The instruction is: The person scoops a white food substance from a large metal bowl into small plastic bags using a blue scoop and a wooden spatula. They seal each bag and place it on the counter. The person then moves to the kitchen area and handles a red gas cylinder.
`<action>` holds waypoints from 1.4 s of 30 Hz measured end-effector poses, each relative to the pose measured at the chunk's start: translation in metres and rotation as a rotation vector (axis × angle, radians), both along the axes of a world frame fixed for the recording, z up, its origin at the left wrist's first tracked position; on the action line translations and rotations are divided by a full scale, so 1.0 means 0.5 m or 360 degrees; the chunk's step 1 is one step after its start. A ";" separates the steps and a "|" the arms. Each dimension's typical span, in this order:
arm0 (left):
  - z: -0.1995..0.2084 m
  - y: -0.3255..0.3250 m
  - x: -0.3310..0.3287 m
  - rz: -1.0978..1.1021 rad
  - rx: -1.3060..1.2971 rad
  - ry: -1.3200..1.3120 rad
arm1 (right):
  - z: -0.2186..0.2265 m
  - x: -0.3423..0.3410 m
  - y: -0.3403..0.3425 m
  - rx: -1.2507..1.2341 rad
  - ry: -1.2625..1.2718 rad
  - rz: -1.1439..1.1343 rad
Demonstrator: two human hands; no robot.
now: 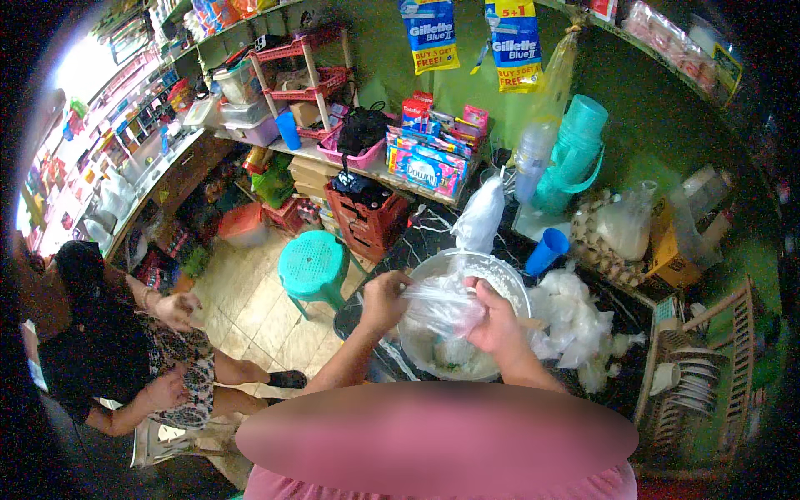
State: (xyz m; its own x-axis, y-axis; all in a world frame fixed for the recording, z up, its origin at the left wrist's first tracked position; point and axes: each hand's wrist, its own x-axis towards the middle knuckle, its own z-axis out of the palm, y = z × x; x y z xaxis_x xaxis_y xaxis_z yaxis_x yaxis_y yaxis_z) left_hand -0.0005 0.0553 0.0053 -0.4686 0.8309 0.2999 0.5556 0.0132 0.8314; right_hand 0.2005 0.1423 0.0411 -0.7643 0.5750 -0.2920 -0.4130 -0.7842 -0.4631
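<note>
The clear plastic bag was stretched between both hands, above the pale bowl on the dark marbled bench. The left hand had its grip closed on one end — fingers bunched around the film — and the right hand had its grip clamped on the other.

The film looked thin, so a hard pull or a fingernail could have split it; a loose pinch could have let it slip into the white contents below. A wide swing of the right arm might have nudged the blue cup or the heap of whitish bags.

The left fingertips were hard to make out, hands and bag covered the bowl's middle, and glare left it unclear whether the bag held anything.
</note>
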 end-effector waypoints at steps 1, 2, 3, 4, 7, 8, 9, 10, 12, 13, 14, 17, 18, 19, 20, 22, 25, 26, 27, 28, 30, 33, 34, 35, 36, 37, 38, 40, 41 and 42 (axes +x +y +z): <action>-0.008 0.000 -0.014 0.0144 0.0165 0.0380 | 0.000 0.002 -0.004 0.0042 0.0015 0.0030; -0.016 0.000 -0.022 0.0218 0.0203 0.0456 | -0.003 0.007 -0.012 0.0229 -0.0012 0.0071; -0.020 0.001 -0.028 0.0324 0.0283 0.0563 | -0.006 0.010 -0.015 0.0541 -0.0165 0.0191; -0.021 0.009 -0.027 0.0322 0.0372 0.0285 | -0.013 0.011 -0.021 0.0862 -0.0298 0.0357; 0.005 0.028 -0.001 0.0264 0.0480 -0.0644 | -0.031 0.004 -0.030 0.1936 -0.0751 0.0037; 0.023 0.024 0.015 0.0165 0.0329 -0.1040 | -0.036 0.002 -0.029 0.2197 -0.0988 -0.0203; 0.042 0.019 0.030 0.0066 0.0162 -0.1438 | -0.039 0.001 -0.025 0.2414 -0.1234 -0.0372; 0.063 0.014 0.045 -0.0130 -0.0024 -0.1570 | -0.040 0.004 -0.017 0.2531 -0.1447 -0.0515; 0.101 -0.020 0.064 -0.0725 -0.0211 -0.1908 | -0.034 0.019 0.006 0.2664 -0.1920 -0.0676; 0.114 -0.037 0.063 -0.1049 -0.0378 -0.2031 | -0.029 0.028 0.019 0.2699 -0.1907 -0.0715; 0.121 -0.040 0.068 -0.1040 -0.0353 -0.1721 | -0.023 0.037 0.029 0.2724 -0.1924 -0.0788; 0.115 -0.032 0.064 -0.0896 -0.0239 -0.0854 | -0.011 0.055 0.037 0.2708 -0.1851 -0.0977; 0.108 -0.017 0.055 -0.0641 -0.0152 -0.0262 | -0.009 0.059 0.034 0.2721 -0.1764 -0.1043; 0.102 -0.004 0.046 -0.0353 -0.0182 0.0294 | -0.009 0.062 0.027 0.2717 -0.1743 -0.0996; 0.094 0.000 0.039 -0.0109 0.0072 0.0532 | -0.009 0.064 0.021 0.2747 -0.1667 -0.0949; 0.086 0.010 0.023 0.0267 0.0102 0.0305 | -0.011 0.065 0.011 0.2808 -0.1567 -0.0789; 0.082 0.017 0.014 0.0375 0.0288 0.0649 | -0.007 0.064 0.009 0.3051 -0.1469 -0.0537; 0.083 0.017 0.012 0.0344 0.0156 0.0574 | -0.001 0.064 0.013 0.2915 -0.1333 -0.0536; 0.083 0.017 0.013 0.0317 0.0155 0.0614 | 0.008 0.065 0.017 0.2777 -0.1198 -0.0533; 0.084 0.017 0.014 0.0309 0.0163 0.0657 | 0.020 0.064 0.021 0.2597 -0.1055 -0.0544; 0.087 0.019 0.018 0.0251 0.0142 0.0605 | 0.051 0.065 0.019 0.1900 -0.0695 -0.0679; 0.094 0.023 0.030 0.0245 0.0069 0.0710 | 0.106 0.078 0.006 0.1997 -0.0646 -0.0783; 0.099 0.026 0.032 0.0115 0.0063 0.0700 | 0.120 0.080 -0.001 0.2516 -0.0845 -0.0776; 0.104 0.027 0.040 -0.0002 0.0147 0.0723 | 0.130 0.076 -0.008 0.2982 -0.1059 -0.0773; 0.107 0.029 0.051 -0.0104 0.0158 0.0716 | 0.133 0.069 -0.014 0.3211 -0.1355 -0.0579; 0.111 0.029 0.063 -0.0221 0.0183 0.0717 | 0.133 0.060 -0.016 0.3365 -0.1670 -0.0393; 0.115 0.026 0.074 -0.0247 0.0113 0.0641 | 0.129 0.053 -0.016 0.3550 -0.1854 -0.0291; 0.121 0.021 0.085 -0.0249 0.0149 0.0718 | 0.112 0.041 0.004 0.3287 -0.2377 -0.0182; 0.123 0.019 0.086 -0.0260 0.0215 0.0776 | 0.103 0.037 0.020 0.3113 -0.2621 -0.0035; 0.125 0.014 0.081 -0.0153 0.0093 0.0889 | 0.095 0.038 0.037 0.2988 -0.2844 -0.0147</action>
State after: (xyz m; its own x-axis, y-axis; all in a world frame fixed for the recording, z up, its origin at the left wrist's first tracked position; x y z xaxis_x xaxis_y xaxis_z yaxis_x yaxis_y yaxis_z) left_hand 0.0398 0.0625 0.0677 -0.1484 0.8366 0.5274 0.9075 -0.0967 0.4087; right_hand 0.2197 0.1606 0.0884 -0.4920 0.8328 0.2537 0.8502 0.5223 -0.0661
